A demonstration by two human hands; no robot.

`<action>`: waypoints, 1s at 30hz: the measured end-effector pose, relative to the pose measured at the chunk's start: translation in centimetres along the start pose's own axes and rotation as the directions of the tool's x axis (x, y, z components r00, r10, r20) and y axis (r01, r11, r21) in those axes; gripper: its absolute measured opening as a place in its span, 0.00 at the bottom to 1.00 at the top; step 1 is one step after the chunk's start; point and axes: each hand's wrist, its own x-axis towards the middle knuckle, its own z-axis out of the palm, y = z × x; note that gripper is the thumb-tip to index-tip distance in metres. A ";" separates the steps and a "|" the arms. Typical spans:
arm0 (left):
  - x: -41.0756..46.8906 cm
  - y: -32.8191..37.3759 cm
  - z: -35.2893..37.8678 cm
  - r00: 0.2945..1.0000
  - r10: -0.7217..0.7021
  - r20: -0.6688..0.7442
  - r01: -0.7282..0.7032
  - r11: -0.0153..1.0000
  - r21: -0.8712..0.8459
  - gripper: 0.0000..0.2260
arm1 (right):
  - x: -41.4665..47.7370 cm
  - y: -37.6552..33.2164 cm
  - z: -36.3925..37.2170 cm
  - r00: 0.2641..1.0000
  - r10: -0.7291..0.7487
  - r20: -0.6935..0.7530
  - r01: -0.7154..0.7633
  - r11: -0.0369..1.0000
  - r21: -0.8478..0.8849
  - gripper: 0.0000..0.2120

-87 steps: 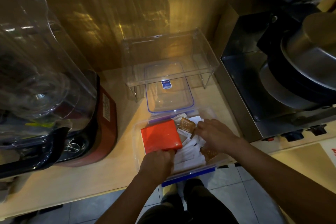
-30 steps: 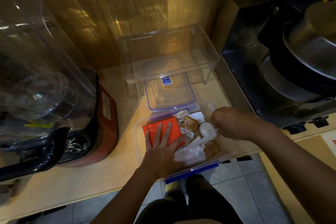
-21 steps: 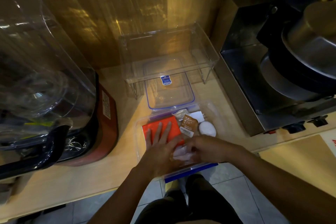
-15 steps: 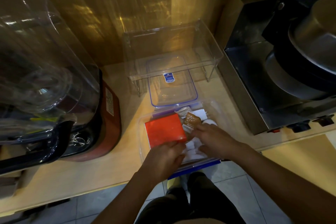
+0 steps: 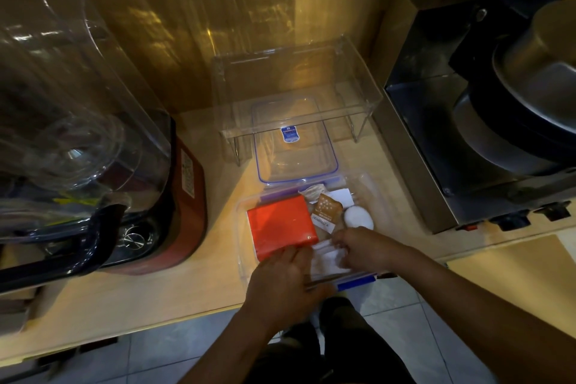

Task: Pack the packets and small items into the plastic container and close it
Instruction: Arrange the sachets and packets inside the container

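Observation:
A clear plastic container (image 5: 241, 227) with blue clips stands open at the counter's front edge. Inside lie a red packet (image 5: 280, 227), a brown sachet (image 5: 325, 210), a round white item (image 5: 358, 217) and white sachets (image 5: 327, 257). Its clear lid (image 5: 296, 150) with a blue rim lies flat just behind it. My left hand (image 5: 283, 287) rests over the container's near edge, fingertips on the red packet's near edge. My right hand (image 5: 364, 248) is inside the container, fingers pinching the white sachets.
A clear acrylic riser (image 5: 296, 97) stands over the lid at the back. A blender with a red base (image 5: 184, 196) and big clear jug (image 5: 62, 87) fills the left. A steel appliance (image 5: 467, 140) holding a metal pot stands at right. Tiled floor lies below.
My right hand dropped a round white item into the container, then came back to the white sachets. My left hand slid from flat on the red packet to its near edge.

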 end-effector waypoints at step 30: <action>-0.1 -1.4 2.9 0.998 -0.015 0.065 0.004 0.985 0.171 0.27 | 0.2 -0.2 -0.8 0.993 0.093 0.071 -0.098 0.993 0.061 0.13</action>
